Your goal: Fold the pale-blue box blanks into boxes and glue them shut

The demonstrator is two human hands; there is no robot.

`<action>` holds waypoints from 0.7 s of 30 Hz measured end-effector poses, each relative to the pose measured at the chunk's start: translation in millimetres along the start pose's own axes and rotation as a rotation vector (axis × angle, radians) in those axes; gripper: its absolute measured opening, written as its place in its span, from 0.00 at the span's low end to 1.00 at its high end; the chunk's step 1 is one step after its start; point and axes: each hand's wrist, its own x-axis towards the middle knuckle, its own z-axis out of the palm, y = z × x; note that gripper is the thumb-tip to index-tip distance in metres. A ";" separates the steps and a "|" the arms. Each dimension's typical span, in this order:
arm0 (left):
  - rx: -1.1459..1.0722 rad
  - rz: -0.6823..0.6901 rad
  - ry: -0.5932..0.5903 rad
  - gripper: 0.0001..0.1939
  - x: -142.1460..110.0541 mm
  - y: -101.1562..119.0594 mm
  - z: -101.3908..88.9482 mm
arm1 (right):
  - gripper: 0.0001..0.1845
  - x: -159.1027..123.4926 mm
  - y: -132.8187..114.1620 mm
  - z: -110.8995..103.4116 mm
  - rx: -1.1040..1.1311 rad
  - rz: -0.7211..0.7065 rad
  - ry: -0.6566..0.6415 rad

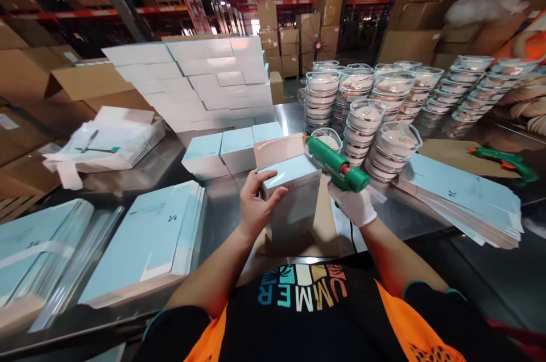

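Bare fingers of my left hand (259, 202) wrap the left side of an upright carton (294, 202) with a pale blue top and grey front. The carton's white flap (279, 148) stands raised along its far edge. In my right hand (355, 205), which wears a white glove, is a green glue gun (336, 163). Its orange nozzle tip points left, close to the raised flap. The carton rests on a brown cardboard sheet (326, 231). Just behind it, several finished-looking blue-topped boxes (236, 143) sit in a row.
Flat blue carton blanks lie in stacks at left (140, 231) and right (464, 194). White boxes (205, 83) form a wall behind. Stacked clear round containers (322, 94) stand at back right. A second green glue gun (505, 160) lies on cardboard. A white basket (115, 143) holds papers.
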 end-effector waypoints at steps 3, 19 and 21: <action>-0.079 -0.125 0.024 0.29 1.6 0.3 -4.3 | 0.15 0.2 28.7 -0.6 0.100 0.155 -0.080; -0.194 -0.140 -0.097 0.32 -3.2 -8.7 7.6 | 0.31 22.3 -12.2 17.2 0.441 0.061 -0.261; -0.190 -0.090 -0.126 0.31 -4.4 -13.9 8.0 | 0.32 23.4 -19.9 17.1 0.401 0.049 -0.320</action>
